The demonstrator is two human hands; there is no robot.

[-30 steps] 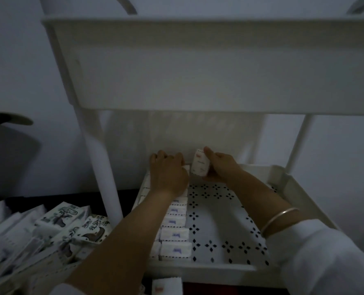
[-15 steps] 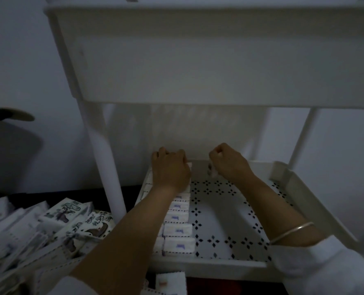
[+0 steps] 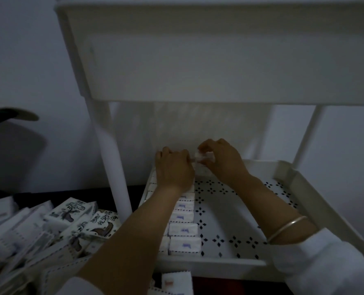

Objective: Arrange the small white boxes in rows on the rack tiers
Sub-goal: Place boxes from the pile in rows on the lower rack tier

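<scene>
A white rack tier (image 3: 230,267) with a diamond-perforated floor holds several small white boxes (image 3: 184,229) lined up in rows along its left side. At the far end of the tier my right hand (image 3: 223,160) pinches one small white box (image 3: 204,159) with curled fingers, just right of the rows. My left hand (image 3: 173,169) rests knuckles-up on the far end of the rows, its fingers curled over the boxes there; whether it grips one is hidden.
The upper tier (image 3: 219,54) overhangs closely above my hands. White posts (image 3: 111,158) stand at the rack's left and right. A loose heap of printed white boxes (image 3: 49,235) lies on the floor to the left. More boxes (image 3: 175,283) show on the tier below.
My right hand lowered the box it held up, then moved it left against the end of the rows. My left hand stayed on the rows' far end.
</scene>
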